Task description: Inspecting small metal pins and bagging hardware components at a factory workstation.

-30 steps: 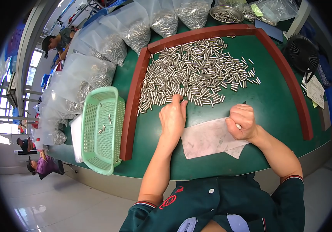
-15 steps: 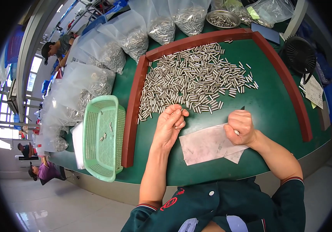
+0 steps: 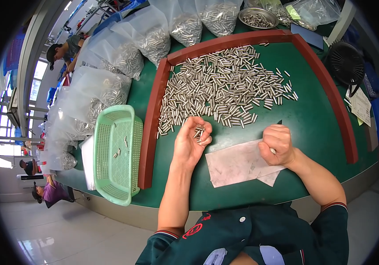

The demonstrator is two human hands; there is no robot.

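My left hand (image 3: pixel 192 142) is turned palm up at the near edge of a heap of short silvery metal pins (image 3: pixel 224 84). Its fingers curl round several loose pins (image 3: pixel 199 133), which show in the palm. My right hand (image 3: pixel 277 144) makes a fist over the right end of a stained, pale pinkish cloth or paper sheet (image 3: pixel 231 165). Out of the top of that fist pokes a dark pointed tip (image 3: pixel 280 122), and a small whitish end shows beside the thumb. The rest of this slim tool is hidden, so its kind is unclear.
A dark red wooden frame (image 3: pixel 233 43) borders the heap on the green table. Left of it stands a light green basket (image 3: pixel 118 176) with a few pins inside. Bags of pins (image 3: pixel 154 42), a metal bowl (image 3: pixel 258 20) and a black fan (image 3: pixel 344 64) stand around. Other people work at left.
My left hand has opened somewhat, and pins now show in its palm. The right fist has kept nearly the same place and grip. The view has shifted slightly.
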